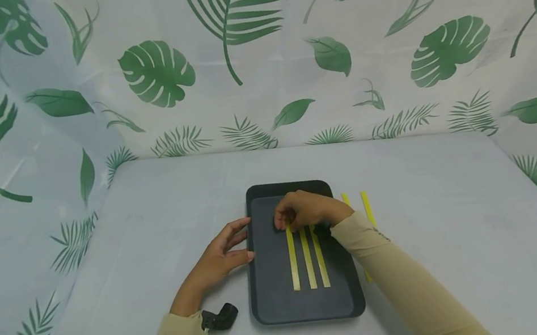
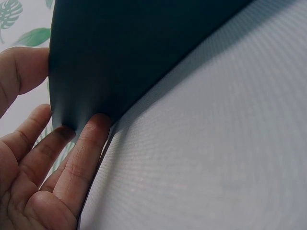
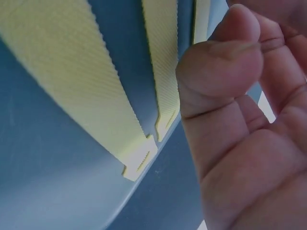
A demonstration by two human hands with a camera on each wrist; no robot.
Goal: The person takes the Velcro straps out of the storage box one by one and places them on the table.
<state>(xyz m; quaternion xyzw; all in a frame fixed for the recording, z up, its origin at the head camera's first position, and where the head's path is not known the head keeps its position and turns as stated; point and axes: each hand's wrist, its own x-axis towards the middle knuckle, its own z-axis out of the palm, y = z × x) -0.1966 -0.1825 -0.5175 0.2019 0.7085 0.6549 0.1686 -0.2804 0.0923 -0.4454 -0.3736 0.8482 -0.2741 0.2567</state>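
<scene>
A dark grey rectangular tray lies on the white table, with three yellow slotted straps laid lengthwise and side by side inside it. My right hand reaches over the tray and pinches the upper end of the leftmost strap between thumb and index finger. In the right wrist view, the slotted heads of the two other straps show near the tray wall; the pinched end is hidden behind the thumb. My left hand touches the tray's left side with extended fingers.
More yellow straps lie on the table right of the tray, partly hidden by my right forearm. A black wrist camera sticks out from my left sleeve. A leaf-printed curtain borders the table at the back and sides.
</scene>
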